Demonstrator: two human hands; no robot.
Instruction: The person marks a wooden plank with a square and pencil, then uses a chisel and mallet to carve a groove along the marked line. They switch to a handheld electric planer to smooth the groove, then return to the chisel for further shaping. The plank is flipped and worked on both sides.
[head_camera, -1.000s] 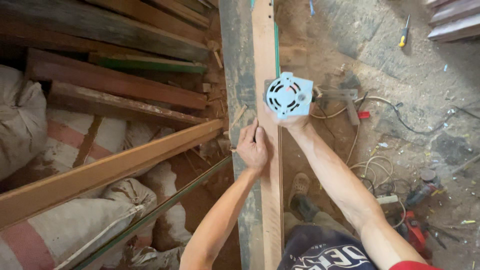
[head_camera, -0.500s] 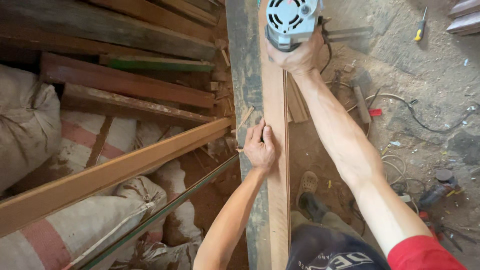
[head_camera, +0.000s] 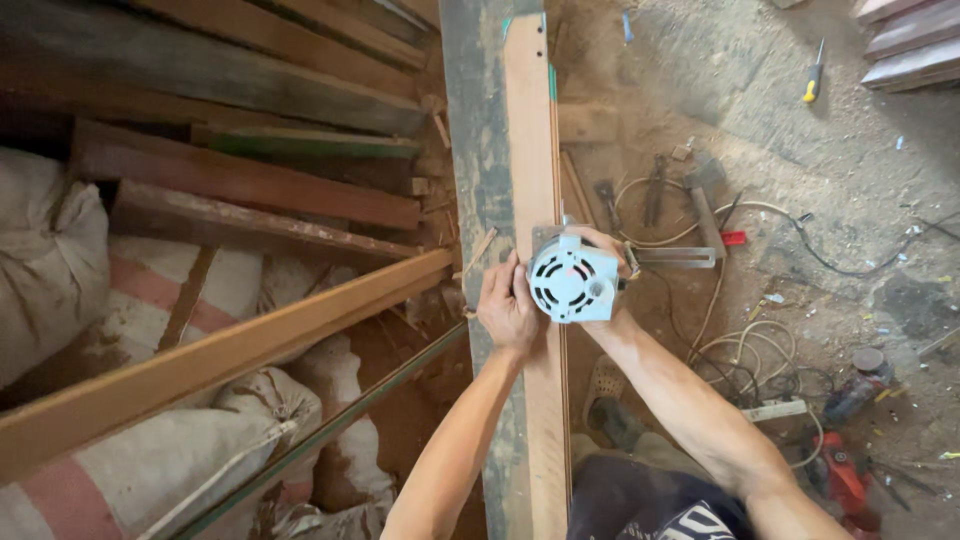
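Change: half a second ago the power tool sat far up the plank at the top of the view with the right arm stretched out; now it is back near the middle of the plank, just beside the left hand, and the right elbow is bent.
Left hand then and now: it stays on the plank at much the same spot.
Power tool (head_camera: 572, 278): a pale blue motor housing, squarish with rounded corners, its round vented end with dark slots facing the camera; it sits on the right edge of the plank.
Plank (head_camera: 528, 130): long, narrow, reddish-brown, running straight away from the person; it lies on a wider grey, stained board (head_camera: 478, 130).
Right hand (head_camera: 612, 262): wrapped around the far and right side of the power tool, fingers clenched on the housing; mostly hidden behind it.
Left hand (head_camera: 508, 306): pressed on the plank, fingers curled over its surface, thumb side touching the tool's housing; it grips nothing of its own that I can see.
Floor (head_camera: 780, 120): dusty earth to the right, with a metal square (head_camera: 680, 257), a pale cable (head_camera: 740, 350), a power strip (head_camera: 772, 410), a red tool (head_camera: 842, 472) and a yellow-handled screwdriver (head_camera: 814, 80).
Left side: stacked timber beams (head_camera: 250, 180) and striped white sacks (head_camera: 60, 260), with a long light wooden bar (head_camera: 220, 355) slanting across them.
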